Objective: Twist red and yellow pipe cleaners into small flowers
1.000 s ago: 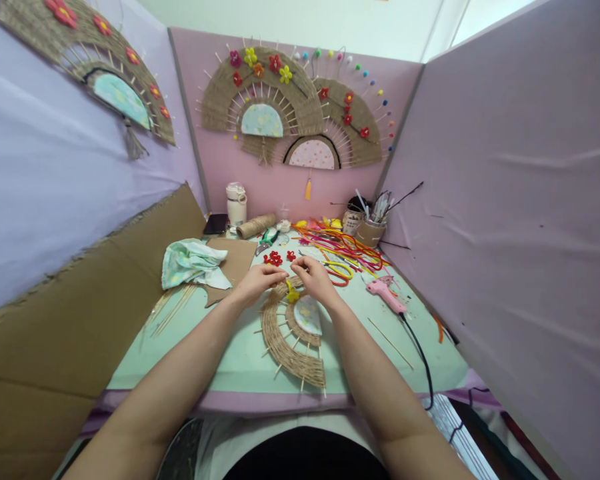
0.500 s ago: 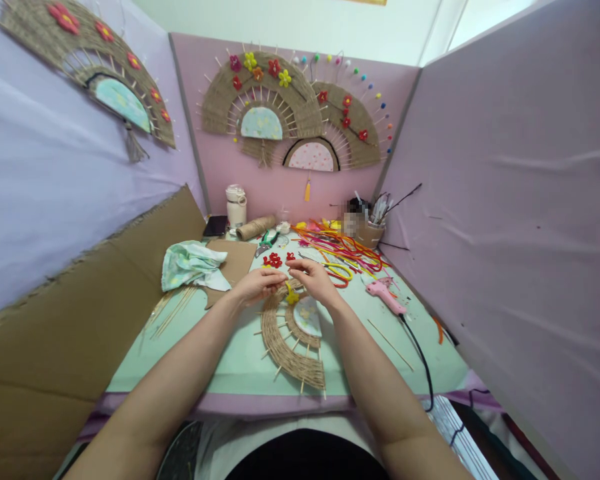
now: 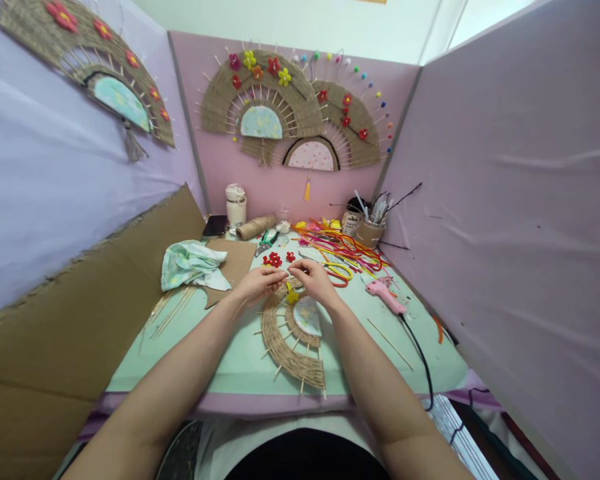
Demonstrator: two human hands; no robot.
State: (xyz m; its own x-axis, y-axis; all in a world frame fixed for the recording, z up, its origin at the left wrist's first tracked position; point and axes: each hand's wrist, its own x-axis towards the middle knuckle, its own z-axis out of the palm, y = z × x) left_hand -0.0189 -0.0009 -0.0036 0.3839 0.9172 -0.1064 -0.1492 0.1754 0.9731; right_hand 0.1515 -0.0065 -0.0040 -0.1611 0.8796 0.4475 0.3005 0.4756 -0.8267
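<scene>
My left hand (image 3: 263, 285) is closed in a pinch, and a yellow pipe-cleaner flower (image 3: 293, 295) hangs by a short stem just below its fingertips. My right hand (image 3: 314, 277) pinches close beside it, fingertips almost meeting the left ones; what lies between them is too small to make out. Beneath both hands a twine-woven fan (image 3: 293, 357) with thin sticks and a pale patterned half-round centre (image 3: 307, 316) lies on the table. Its upper end is partly hidden. Red pipe-cleaner flowers (image 3: 273, 259) lie just beyond my fingers.
Scissors (image 3: 341, 272) and a heap of coloured pipe cleaners (image 3: 350, 243) lie behind my right hand. To the right is a pink glue gun (image 3: 386, 296) with its cord. On the left are a patterned cloth (image 3: 190, 267), cardboard (image 3: 235, 257) and green pliers (image 3: 267, 241).
My right fingers have curled in closer to the left fingertips. The yellow flower hangs in nearly the same place, and the fan has not moved.
</scene>
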